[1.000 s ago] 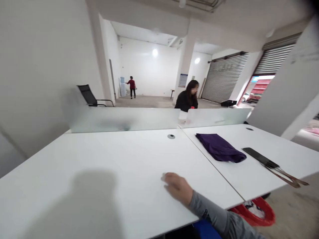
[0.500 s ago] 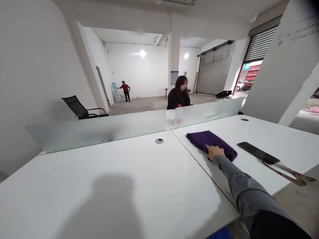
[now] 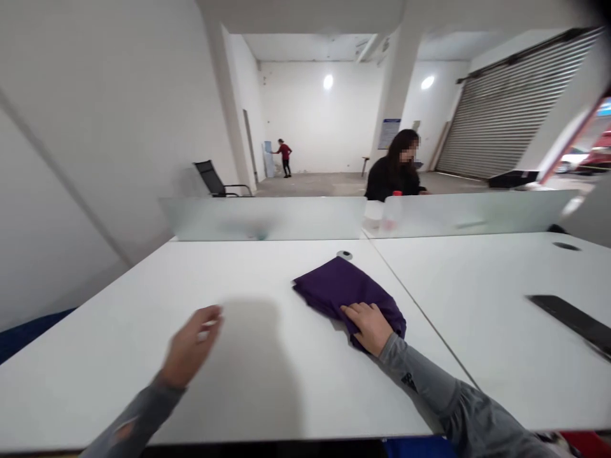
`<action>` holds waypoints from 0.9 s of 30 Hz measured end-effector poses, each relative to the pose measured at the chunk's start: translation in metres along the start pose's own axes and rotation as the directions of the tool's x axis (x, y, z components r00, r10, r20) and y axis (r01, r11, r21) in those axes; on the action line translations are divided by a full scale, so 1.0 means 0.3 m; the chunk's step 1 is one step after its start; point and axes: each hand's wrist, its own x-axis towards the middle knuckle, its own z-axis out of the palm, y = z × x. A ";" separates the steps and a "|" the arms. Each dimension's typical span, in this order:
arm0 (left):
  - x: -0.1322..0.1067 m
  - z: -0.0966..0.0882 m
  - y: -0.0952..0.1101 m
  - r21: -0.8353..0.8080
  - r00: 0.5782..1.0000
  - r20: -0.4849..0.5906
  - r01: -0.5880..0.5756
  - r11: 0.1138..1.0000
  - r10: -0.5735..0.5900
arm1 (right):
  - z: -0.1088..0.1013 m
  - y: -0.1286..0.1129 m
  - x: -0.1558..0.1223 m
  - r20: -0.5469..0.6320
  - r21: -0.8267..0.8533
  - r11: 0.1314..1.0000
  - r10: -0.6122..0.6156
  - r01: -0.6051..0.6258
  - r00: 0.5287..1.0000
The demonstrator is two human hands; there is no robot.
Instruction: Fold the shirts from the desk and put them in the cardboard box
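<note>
since half a second ago the folded purple cloth [image 3: 348,294] has come off the right desk [image 3: 482,318] onto the near white desk [image 3: 267,381], beside the seam. the right hand [image 3: 370,326] lies flat on its near end, fingers spread, pressing not pinching. the left hand [image 3: 189,346] hovers open, blurred. unfolding looks not begun. the dark phone [image 3: 575,321] is cut off.

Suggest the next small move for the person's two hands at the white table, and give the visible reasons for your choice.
Probably bring the left hand across to the folded purple cloth. The right hand already lies flat on the cloth's near end, while the left hovers open above bare white table, apart from the cloth. A bundle that wide likely handles better with two hands.
</note>
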 end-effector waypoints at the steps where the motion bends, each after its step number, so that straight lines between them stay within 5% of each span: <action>1: -0.022 0.004 0.015 0.025 0.994 0.058 -0.092 0.995 0.090 | 0.002 -0.061 0.001 -0.008 0.070 0.994 -0.082 0.082 0.997; 2: -0.035 0.016 0.033 0.052 0.968 0.148 -0.211 0.976 0.201 | 0.001 -0.108 0.000 -0.020 0.143 0.979 -0.140 0.142 0.990; 4: -0.045 0.055 0.070 0.081 0.850 0.363 -0.436 0.896 0.381 | -0.005 -0.158 0.001 -0.038 0.299 0.936 -0.185 0.188 0.982; 6: -0.046 0.096 0.095 0.101 0.763 0.486 -0.532 0.840 0.425 | -0.026 -0.155 0.009 -0.032 0.479 0.864 -0.160 0.156 0.987; 8: -0.044 0.121 0.104 0.122 0.766 0.498 -0.526 0.841 0.407 | -0.061 -0.107 0.018 -0.035 0.665 0.743 -0.070 0.076 0.997; 10: -0.031 0.129 0.103 0.144 0.834 0.442 -0.431 0.891 0.332 | -0.100 -0.024 0.013 -0.096 0.761 0.649 0.124 -0.007 0.988; 13: 0.005 0.123 0.100 0.114 0.883 0.400 -0.313 0.943 0.245 | -0.120 0.114 -0.043 -0.184 0.714 0.683 0.393 -0.153 0.901; 18: 0.044 0.139 0.125 0.013 0.699 0.541 -0.563 0.826 0.468 | -0.006 0.190 -0.161 0.079 0.755 0.604 0.302 -0.255 0.950; 20: 0.056 0.161 0.144 0.020 0.670 0.558 -0.601 0.799 0.490 | 0.032 0.166 -0.169 0.091 0.811 0.516 0.353 -0.275 0.931; 23: 0.086 0.187 0.176 -0.099 0.701 0.542 -0.495 0.863 0.464 | 0.026 0.128 -0.150 0.101 0.894 0.374 0.368 -0.247 0.924; 27: 0.133 0.172 0.221 -0.350 0.875 0.447 -0.017 0.937 0.183 | -0.030 0.116 -0.124 0.121 0.964 0.182 0.356 -0.196 0.927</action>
